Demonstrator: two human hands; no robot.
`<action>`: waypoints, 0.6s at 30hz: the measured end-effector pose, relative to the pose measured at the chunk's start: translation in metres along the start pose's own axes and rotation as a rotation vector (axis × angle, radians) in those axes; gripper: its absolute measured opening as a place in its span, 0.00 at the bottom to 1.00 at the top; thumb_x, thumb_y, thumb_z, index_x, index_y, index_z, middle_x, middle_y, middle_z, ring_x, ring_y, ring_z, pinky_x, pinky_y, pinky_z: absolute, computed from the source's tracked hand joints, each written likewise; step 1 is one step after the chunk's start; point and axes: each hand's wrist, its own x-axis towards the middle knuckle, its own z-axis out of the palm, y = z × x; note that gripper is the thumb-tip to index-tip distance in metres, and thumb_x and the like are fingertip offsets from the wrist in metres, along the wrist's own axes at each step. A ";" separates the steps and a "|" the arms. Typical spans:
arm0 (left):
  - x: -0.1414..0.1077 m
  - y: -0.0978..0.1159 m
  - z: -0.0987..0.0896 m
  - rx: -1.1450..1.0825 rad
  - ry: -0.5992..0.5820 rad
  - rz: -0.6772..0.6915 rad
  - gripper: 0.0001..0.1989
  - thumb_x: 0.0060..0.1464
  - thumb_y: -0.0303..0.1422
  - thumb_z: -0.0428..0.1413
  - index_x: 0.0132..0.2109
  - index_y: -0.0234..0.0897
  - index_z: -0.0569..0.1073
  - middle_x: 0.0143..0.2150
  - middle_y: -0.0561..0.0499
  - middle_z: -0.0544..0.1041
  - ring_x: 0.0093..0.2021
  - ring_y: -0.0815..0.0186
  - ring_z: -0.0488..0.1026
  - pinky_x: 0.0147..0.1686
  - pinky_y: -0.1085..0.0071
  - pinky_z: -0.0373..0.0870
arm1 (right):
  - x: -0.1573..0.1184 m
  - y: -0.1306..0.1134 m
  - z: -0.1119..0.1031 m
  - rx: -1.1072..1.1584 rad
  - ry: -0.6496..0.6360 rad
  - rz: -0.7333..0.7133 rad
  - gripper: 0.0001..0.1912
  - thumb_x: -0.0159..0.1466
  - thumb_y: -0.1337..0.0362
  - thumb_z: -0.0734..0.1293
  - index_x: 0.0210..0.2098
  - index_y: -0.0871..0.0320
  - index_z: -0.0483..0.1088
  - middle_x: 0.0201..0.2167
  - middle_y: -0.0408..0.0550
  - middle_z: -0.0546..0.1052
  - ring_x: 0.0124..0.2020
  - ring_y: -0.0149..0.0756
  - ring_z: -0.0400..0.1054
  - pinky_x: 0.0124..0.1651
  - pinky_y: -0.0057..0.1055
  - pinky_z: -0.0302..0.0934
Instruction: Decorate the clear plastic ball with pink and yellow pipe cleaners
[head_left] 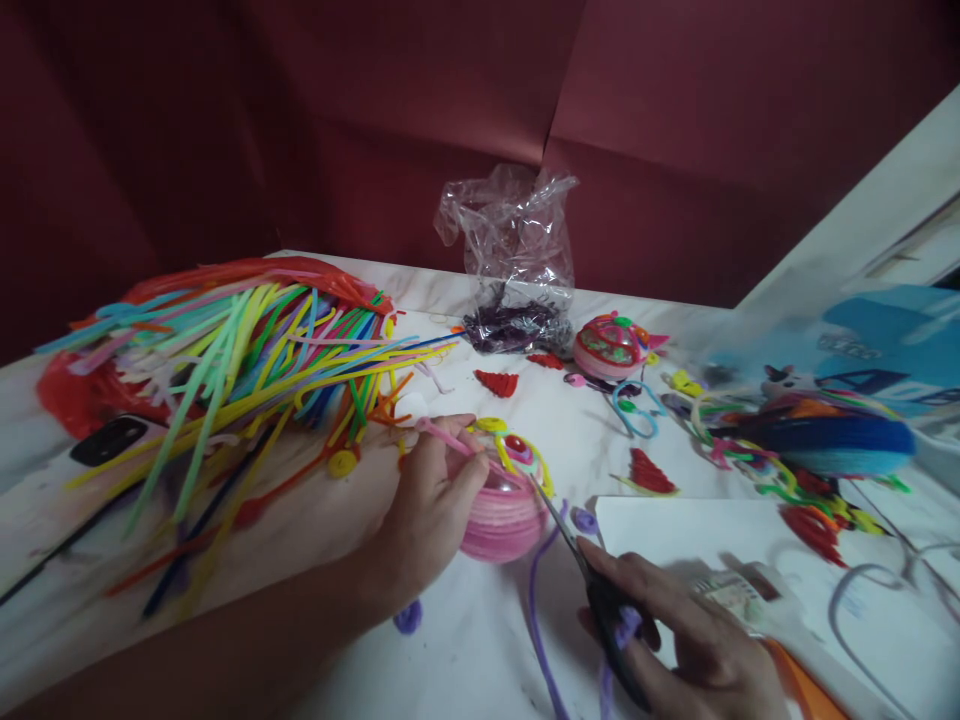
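My left hand (pixel 431 500) is closed in a pinch on a pale pink pipe cleaner (pixel 441 433). It is beside a round ball wrapped in pink pipe cleaner (pixel 501 530), and I cannot tell whether it touches the ball. Yellow coils and a red bead sit on the ball's top. In my right hand (pixel 686 635) are black-handled scissors (pixel 606 610), their tips pointing at the ball's right side. A purple pipe cleaner (pixel 538 630) hangs down beside the scissors, with a purple bit at the handles. Small purple coils (pixel 408 617) lie nearby.
A heap of colourful pipe cleaners (pixel 247 350) spreads over the left side, beside a phone (pixel 112 440). At the back stands a clear plastic bag (pixel 517 260) near another decorated pink ball (pixel 613 350). Red wedges (pixel 496 383), a blue ball (pixel 832 440) and white paper (pixel 637 525) lie rightward.
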 end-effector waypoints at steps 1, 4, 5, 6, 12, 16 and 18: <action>0.000 -0.001 0.000 0.006 -0.001 0.010 0.04 0.49 0.32 0.52 0.34 0.38 0.64 0.47 0.45 0.70 0.49 0.56 0.70 0.53 0.57 0.62 | -0.001 0.001 0.001 -0.002 -0.007 -0.004 0.18 0.63 0.62 0.62 0.51 0.49 0.73 0.27 0.48 0.77 0.25 0.35 0.71 0.26 0.25 0.71; -0.001 -0.002 0.000 0.016 -0.003 0.030 0.04 0.50 0.31 0.52 0.35 0.38 0.64 0.47 0.44 0.70 0.50 0.55 0.69 0.55 0.55 0.61 | -0.001 0.004 -0.001 -0.034 -0.015 -0.030 0.19 0.62 0.64 0.62 0.52 0.48 0.72 0.26 0.47 0.76 0.24 0.35 0.70 0.22 0.23 0.68; -0.001 -0.002 0.000 0.018 -0.003 0.027 0.04 0.50 0.31 0.51 0.35 0.38 0.64 0.47 0.44 0.70 0.51 0.55 0.69 0.55 0.54 0.61 | -0.001 0.004 -0.002 -0.037 -0.019 -0.037 0.19 0.62 0.65 0.62 0.52 0.47 0.72 0.26 0.47 0.76 0.23 0.35 0.70 0.21 0.23 0.67; -0.001 -0.002 0.000 0.018 -0.004 0.019 0.04 0.51 0.31 0.51 0.36 0.38 0.64 0.48 0.44 0.70 0.52 0.55 0.68 0.55 0.54 0.61 | -0.001 0.004 -0.002 -0.034 -0.023 -0.041 0.20 0.63 0.65 0.62 0.52 0.47 0.72 0.26 0.47 0.77 0.23 0.34 0.70 0.21 0.23 0.67; -0.003 0.001 0.001 0.033 0.000 0.017 0.05 0.52 0.30 0.51 0.38 0.38 0.64 0.51 0.42 0.68 0.55 0.55 0.65 0.58 0.53 0.57 | -0.004 0.001 0.004 0.073 0.027 0.014 0.17 0.63 0.60 0.63 0.50 0.47 0.74 0.29 0.49 0.78 0.27 0.37 0.73 0.27 0.26 0.71; -0.003 0.000 0.000 0.039 0.007 0.015 0.05 0.53 0.31 0.50 0.38 0.38 0.64 0.52 0.42 0.68 0.55 0.54 0.66 0.58 0.52 0.57 | -0.009 0.005 0.011 0.100 0.064 0.057 0.16 0.62 0.58 0.64 0.49 0.48 0.74 0.37 0.52 0.79 0.37 0.42 0.74 0.32 0.28 0.73; -0.004 -0.001 0.000 0.039 0.006 0.020 0.05 0.53 0.31 0.50 0.38 0.38 0.64 0.52 0.42 0.67 0.55 0.55 0.66 0.58 0.52 0.56 | -0.010 0.006 0.014 0.121 0.076 0.065 0.17 0.63 0.57 0.64 0.49 0.48 0.74 0.38 0.52 0.79 0.39 0.42 0.74 0.34 0.29 0.73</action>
